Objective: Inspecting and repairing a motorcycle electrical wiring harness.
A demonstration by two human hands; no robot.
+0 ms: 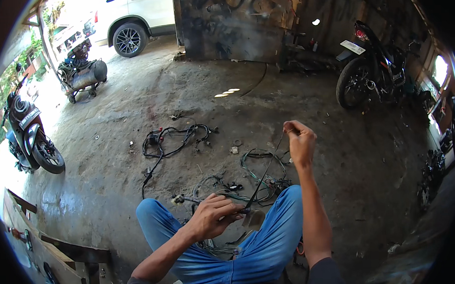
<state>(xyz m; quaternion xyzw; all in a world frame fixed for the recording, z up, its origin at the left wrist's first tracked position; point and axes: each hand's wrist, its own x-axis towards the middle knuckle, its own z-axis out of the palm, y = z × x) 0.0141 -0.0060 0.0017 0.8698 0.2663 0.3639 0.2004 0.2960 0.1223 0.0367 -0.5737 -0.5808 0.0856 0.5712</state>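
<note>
Between my knees, my left hand (215, 213) is closed on a dark wire bundle (244, 211), low at centre. My right hand (300, 141) is raised above my right knee, fingertips pinching a thin black strip (262, 182) that runs taut diagonally down to the bundle. Behind it, tangled green and grey wires (258, 154) spread over the floor. Farther forward and left lies a black wiring harness (160, 157) with several connectors. Part of the bundle is hidden by my left fingers.
A scooter (37, 145) stands left, an air compressor (85, 77) behind it, a white car (141, 19) outside. A motorcycle (361, 75) stands back right against a stained wall (227, 28). A wooden board structure (39, 251) is at lower left. My jeans-clad knees (157, 216) frame the work.
</note>
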